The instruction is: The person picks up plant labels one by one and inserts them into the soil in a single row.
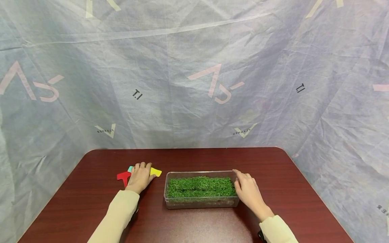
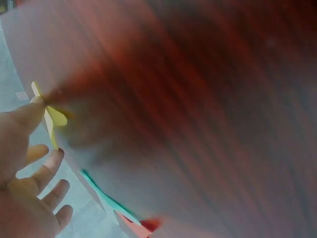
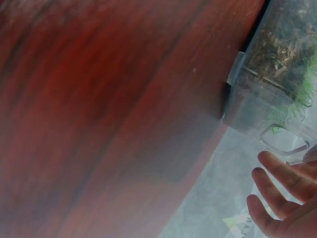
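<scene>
On the left of the table my left hand has its thumb and fingers about a yellow T-shaped plant label. In the left wrist view the thumb touches the label near its upper end, and a fingertip meets its lower end. A teal label and a red T-shaped label lie just left of this hand, the teal one partly hidden by it. My right hand rests, fingers extended, on the right end of a clear plastic box holding green grass. In the right wrist view, fingers lie near its handle cutout.
The dark red wooden table has rounded far corners. A pale grey cloth with printed letters hangs behind it and along both sides. Brown, straw-like material shows through the wall of the box beneath the grass.
</scene>
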A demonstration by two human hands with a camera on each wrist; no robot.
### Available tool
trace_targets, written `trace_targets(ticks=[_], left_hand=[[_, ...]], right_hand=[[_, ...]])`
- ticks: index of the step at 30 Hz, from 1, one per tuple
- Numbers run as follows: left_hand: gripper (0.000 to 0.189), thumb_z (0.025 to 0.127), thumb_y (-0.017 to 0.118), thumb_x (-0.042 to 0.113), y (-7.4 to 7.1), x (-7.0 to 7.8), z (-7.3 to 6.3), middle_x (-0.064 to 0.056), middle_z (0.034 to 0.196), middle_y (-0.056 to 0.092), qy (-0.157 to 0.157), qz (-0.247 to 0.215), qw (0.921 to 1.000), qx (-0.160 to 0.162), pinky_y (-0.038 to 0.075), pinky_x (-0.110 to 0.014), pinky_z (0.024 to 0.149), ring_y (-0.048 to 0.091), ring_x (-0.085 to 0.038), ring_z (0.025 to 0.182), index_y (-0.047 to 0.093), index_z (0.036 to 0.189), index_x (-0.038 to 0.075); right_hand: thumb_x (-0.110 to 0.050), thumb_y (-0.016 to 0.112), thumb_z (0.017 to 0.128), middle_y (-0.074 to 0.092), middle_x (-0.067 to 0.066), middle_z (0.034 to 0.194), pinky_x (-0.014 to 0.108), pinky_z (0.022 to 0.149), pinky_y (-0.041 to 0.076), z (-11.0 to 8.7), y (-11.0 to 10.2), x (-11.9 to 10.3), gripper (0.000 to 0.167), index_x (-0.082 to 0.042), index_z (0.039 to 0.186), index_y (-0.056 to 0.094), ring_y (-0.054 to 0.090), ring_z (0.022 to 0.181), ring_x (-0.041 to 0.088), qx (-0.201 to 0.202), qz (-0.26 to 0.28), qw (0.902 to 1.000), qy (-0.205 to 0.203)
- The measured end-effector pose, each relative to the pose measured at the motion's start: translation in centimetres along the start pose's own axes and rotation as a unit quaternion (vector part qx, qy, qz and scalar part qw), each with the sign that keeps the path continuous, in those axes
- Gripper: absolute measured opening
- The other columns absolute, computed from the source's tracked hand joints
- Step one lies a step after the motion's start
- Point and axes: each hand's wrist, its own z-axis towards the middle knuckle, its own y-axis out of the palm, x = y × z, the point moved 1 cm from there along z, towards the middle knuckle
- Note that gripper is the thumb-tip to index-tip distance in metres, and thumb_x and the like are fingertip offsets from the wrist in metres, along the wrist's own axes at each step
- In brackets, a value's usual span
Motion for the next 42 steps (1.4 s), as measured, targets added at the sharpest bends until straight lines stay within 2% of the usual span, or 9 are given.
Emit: trace_targets(ticks=[8, 17, 22, 28, 34, 42], left_hand=[[0.051, 0.081, 0.068, 0.032, -0.3, 0.2, 0.1, -0.020, 0.104, 0.049, -0.014, -0.019, 0.9996, -0.018, 0.033, -0.049, 0.075, 0.042, -0.037, 0.094, 0.054, 0.119, 0.001], [0.048, 0.080, 0.069, 0.033, -0.2, 0.0, 0.0, -0.016, 0.100, 0.056, -0.025, -0.043, 0.9987, -0.009, 0.033, -0.049, 0.077, 0.044, -0.035, 0.091, 0.052, 0.112, 0.002], [0.050, 0.078, 0.071, 0.032, -0.4, -0.1, 0.0, -0.014, 0.086, 0.061, -0.039, -0.066, 0.9970, -0.006, 0.034, -0.046, 0.075, 0.051, -0.034, 0.084, 0.049, 0.112, 0.002], [0.049, 0.080, 0.070, 0.029, -0.5, -0.1, 0.0, -0.009, 0.072, 0.059, -0.050, -0.089, 0.9946, -0.014, 0.034, -0.044, 0.073, 0.056, -0.031, 0.076, 0.046, 0.113, 0.003], [0.033, 0.085, 0.064, 0.022, -0.6, 0.1, 0.1, -0.009, 0.071, 0.059, -0.053, -0.095, 0.9940, -0.003, 0.037, -0.045, 0.074, 0.056, -0.027, 0.068, 0.050, 0.110, 0.005], [0.025, 0.087, 0.061, 0.018, -1.2, 0.5, 0.1, -0.011, 0.076, 0.061, -0.054, -0.099, 0.9935, 0.015, 0.038, -0.043, 0.070, 0.055, -0.027, 0.070, 0.051, 0.106, 0.006]], right_hand=[[-0.007, 0.053, 0.087, 0.067, 0.012, 0.100, 0.045, 0.076, 0.043, 0.0, 0.0, 0.0, 0.035, -0.006, 0.122, 0.056, 0.058, 0.094, 0.028, 0.002, 0.000, 1.0000, -0.003], [-0.006, 0.054, 0.087, 0.066, 0.012, 0.101, 0.044, 0.075, 0.044, 0.0, -0.1, 0.1, 0.036, -0.006, 0.122, 0.056, 0.058, 0.095, 0.028, 0.004, 0.008, 0.9999, -0.007], [-0.006, 0.052, 0.088, 0.065, 0.012, 0.104, 0.046, 0.078, 0.043, 0.0, -0.1, 0.2, 0.036, -0.005, 0.124, 0.055, 0.057, 0.098, 0.028, -0.011, 0.020, 0.9997, 0.000], [-0.005, 0.052, 0.088, 0.065, 0.012, 0.104, 0.048, 0.081, 0.043, 0.0, -0.1, 0.3, 0.036, -0.004, 0.124, 0.055, 0.057, 0.100, 0.028, -0.013, 0.026, 0.9996, -0.004], [-0.004, 0.055, 0.085, 0.062, 0.013, 0.108, 0.047, 0.081, 0.043, 0.2, -0.1, 0.3, 0.038, -0.002, 0.123, 0.055, 0.056, 0.101, 0.029, -0.007, 0.012, 0.9996, -0.023], [-0.003, 0.056, 0.085, 0.061, 0.015, 0.111, 0.049, 0.085, 0.042, 0.3, -0.2, 0.3, 0.039, -0.001, 0.123, 0.054, 0.055, 0.104, 0.030, -0.012, 0.000, 0.9992, -0.038]])
